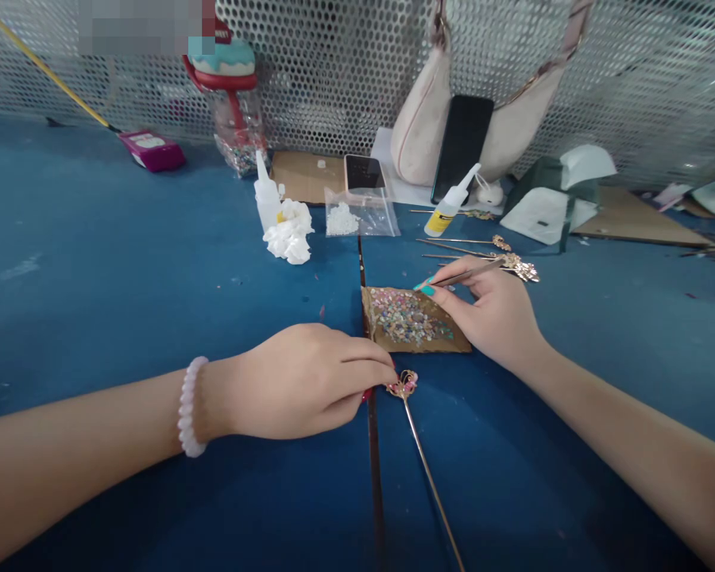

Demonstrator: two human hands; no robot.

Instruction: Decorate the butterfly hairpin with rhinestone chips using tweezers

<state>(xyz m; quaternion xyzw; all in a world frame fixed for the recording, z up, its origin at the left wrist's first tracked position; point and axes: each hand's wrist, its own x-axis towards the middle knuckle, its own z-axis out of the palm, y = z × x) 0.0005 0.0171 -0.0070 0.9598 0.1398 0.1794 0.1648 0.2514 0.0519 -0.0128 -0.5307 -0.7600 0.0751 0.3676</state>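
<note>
My left hand (307,383), with a pale bead bracelet (191,407) at the wrist, is closed at the ornate head of a gold hairpin (406,386). Pink pieces sit in that head, and its long stem lies toward me on the blue table. In my right hand (492,306) a pair of tweezers (468,275) is pinched, its tip above a cardboard piece (417,346). Small multicoloured gems (406,316) are spread over that cardboard. Whether the tweezers hold a gem is too small to tell.
Beyond my right hand lie several gold hairpins (521,268). A glue bottle (451,208), a bag of white beads (357,216), crumpled tissue (289,234) and another white bottle (266,199) stand further back. Phones (461,147), a handbag (420,119) and a tissue pack (542,210) line the mesh.
</note>
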